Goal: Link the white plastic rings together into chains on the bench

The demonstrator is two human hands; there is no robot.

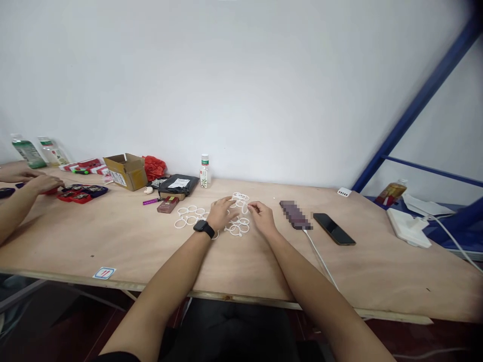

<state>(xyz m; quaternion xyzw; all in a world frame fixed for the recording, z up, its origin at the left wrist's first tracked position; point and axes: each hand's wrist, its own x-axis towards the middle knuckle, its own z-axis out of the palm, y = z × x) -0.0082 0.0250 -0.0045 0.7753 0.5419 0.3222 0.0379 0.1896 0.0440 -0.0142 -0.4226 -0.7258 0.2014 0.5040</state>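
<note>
Both my hands reach out over a cluster of white plastic rings lying on the wooden table. My left hand, with a black watch on its wrist, rests palm down on the rings with fingers stretched forward. My right hand is curled beside it, its fingertips pinched at a white ring near the top of the cluster. More rings lie to the left of my left hand and between the two hands.
A black phone and a blurred device with a white cable lie to the right. A small bottle, a black pouch, a cardboard box and a red bag stand behind. Another person's hands work at far left.
</note>
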